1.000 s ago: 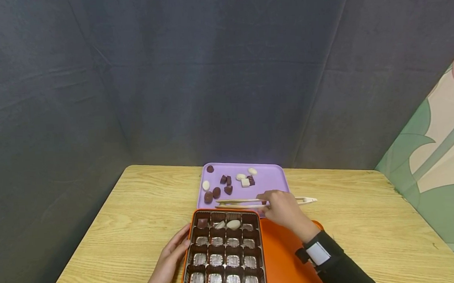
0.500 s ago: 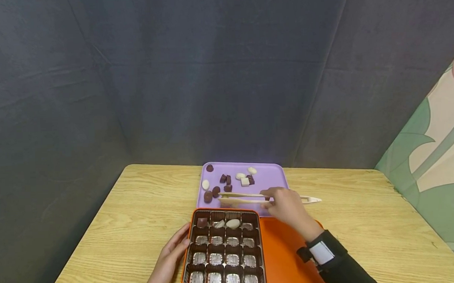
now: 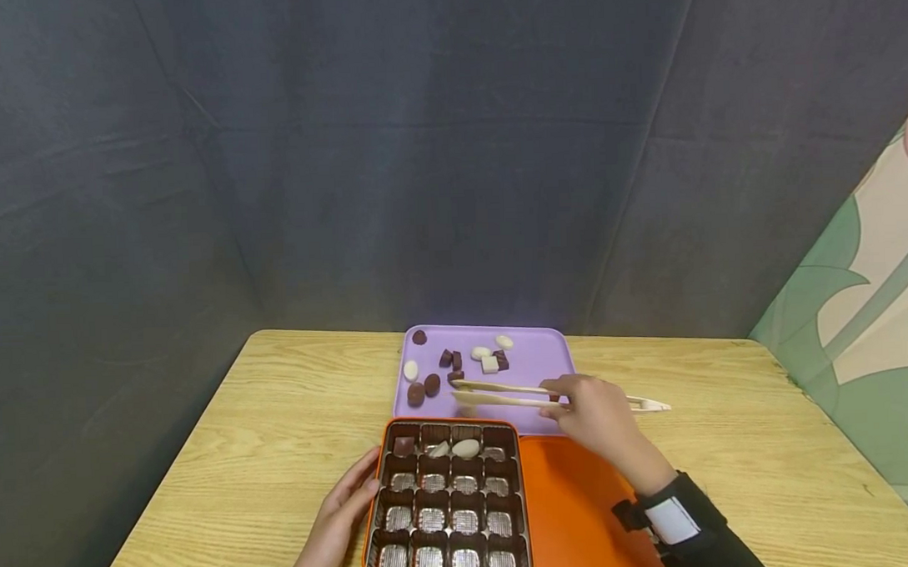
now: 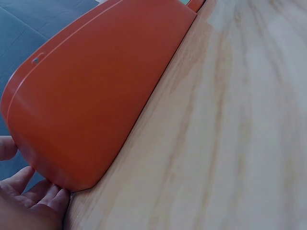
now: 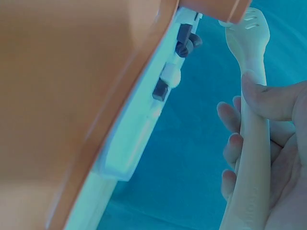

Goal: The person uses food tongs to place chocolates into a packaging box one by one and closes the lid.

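My right hand point(image 3: 601, 416) grips pale tongs point(image 3: 510, 390) over the near part of a purple tray point(image 3: 535, 356). The tongs' tips point left and are a little apart; whether they hold a piece cannot be made out. My left hand point(image 3: 345, 504) rests against the left side of an orange box point(image 3: 368, 553), its fingertips point(image 4: 55, 194) touching the outer wall in the left wrist view. A dark compartment insert point(image 3: 450, 492) fills the box. Its far row holds a brown square chocolate point(image 3: 404, 446), a pale piece point(image 3: 439, 449) and a white oval chocolate point(image 3: 466, 448).
Several dark and white chocolates lie on the tray, among them a white square point(image 3: 490, 365) and a brown round one point(image 3: 416, 393). A flat orange piece point(image 3: 575, 513), perhaps a lid, lies right of the box. A dark curtain point(image 3: 435, 167) hangs behind the wooden table point(image 3: 278, 406).
My right hand and the tongs have shifted right, the tips rising slightly toward the middle of the tray. The left hand and the box have stayed in place.
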Demonstrator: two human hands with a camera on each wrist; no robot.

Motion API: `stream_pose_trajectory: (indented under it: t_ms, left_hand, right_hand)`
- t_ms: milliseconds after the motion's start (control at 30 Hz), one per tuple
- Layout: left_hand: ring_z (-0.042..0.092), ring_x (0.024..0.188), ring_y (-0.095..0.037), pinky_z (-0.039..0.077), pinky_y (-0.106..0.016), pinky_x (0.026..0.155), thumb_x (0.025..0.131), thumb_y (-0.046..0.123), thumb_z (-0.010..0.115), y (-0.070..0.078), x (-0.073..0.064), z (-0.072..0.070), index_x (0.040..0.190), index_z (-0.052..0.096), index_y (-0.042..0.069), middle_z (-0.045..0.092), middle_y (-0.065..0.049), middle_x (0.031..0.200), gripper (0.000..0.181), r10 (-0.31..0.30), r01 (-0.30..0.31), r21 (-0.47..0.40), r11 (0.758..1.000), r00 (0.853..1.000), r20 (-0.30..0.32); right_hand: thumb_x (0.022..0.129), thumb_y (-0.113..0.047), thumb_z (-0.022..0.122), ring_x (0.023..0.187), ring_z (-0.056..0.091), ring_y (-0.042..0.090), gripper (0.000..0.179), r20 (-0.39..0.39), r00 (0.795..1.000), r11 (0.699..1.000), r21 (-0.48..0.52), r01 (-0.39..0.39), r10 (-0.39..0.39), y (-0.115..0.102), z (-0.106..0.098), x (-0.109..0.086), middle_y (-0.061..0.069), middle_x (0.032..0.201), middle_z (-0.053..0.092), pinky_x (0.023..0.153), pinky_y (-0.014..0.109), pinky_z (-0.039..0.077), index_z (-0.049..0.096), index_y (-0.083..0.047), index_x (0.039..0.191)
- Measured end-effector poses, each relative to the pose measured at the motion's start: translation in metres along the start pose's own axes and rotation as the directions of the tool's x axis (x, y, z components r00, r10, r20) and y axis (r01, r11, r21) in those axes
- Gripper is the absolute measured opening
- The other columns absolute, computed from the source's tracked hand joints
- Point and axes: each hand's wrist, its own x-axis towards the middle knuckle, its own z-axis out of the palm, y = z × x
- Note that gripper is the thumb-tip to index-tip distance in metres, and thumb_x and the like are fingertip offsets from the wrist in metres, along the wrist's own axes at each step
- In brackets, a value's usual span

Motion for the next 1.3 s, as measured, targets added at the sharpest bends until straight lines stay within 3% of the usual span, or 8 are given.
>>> stream_pose_trajectory:
  t_ms: [300,800,1100,1300]
  left_hand:
    - [0.029,0.121,-0.017,0.020,-0.040,0.099,0.088,0.021,0.047,0.001,0.000,0.000,0.130,0.037,0.017,0.033,-0.001,0.134,0.044,0.004,-0.004,0.013,1.000,1.000,-0.002]
    - [0.029,0.121,-0.017,0.024,-0.036,0.097,0.087,0.022,0.048,0.003,-0.001,0.002,0.130,0.038,0.017,0.034,-0.002,0.134,0.044,-0.010,0.010,0.016,1.000,1.000,-0.008]
    - [0.030,0.121,-0.015,0.026,-0.031,0.096,0.088,0.021,0.047,0.003,-0.001,0.001,0.130,0.038,0.018,0.034,-0.001,0.134,0.043,-0.004,0.004,0.021,1.000,1.000,-0.004]
    - [0.029,0.121,-0.017,0.023,-0.037,0.098,0.088,0.022,0.047,0.003,-0.001,0.001,0.130,0.038,0.017,0.034,-0.002,0.134,0.043,-0.005,0.005,0.017,1.000,1.000,0.000]
  right_hand:
    - [0.063,-0.029,0.075,0.054,0.043,0.005,0.031,-0.017,1.000,1.000,-0.007,-0.011,0.011,0.003,-0.021,-0.020,-0.006,0.082,0.062,0.047,0.023,0.035,0.069,-0.019,0.091]
    - [0.059,-0.031,0.077,0.059,0.048,0.002,0.034,-0.008,0.999,0.999,0.020,-0.033,0.033,0.003,-0.036,-0.055,-0.005,0.089,0.063,0.047,0.023,0.038,0.069,-0.023,0.091]
    - [0.059,-0.035,0.076,0.059,0.045,0.001,0.037,0.034,0.999,0.999,0.018,-0.042,0.042,0.006,-0.034,-0.061,-0.007,0.090,0.062,0.048,0.023,0.037,0.067,-0.026,0.094]
    - [0.059,-0.036,0.075,0.058,0.043,0.000,0.039,0.031,0.999,0.999,0.002,-0.041,0.041,0.006,-0.033,-0.061,-0.011,0.089,0.060,0.046,0.021,0.034,0.067,-0.025,0.096]
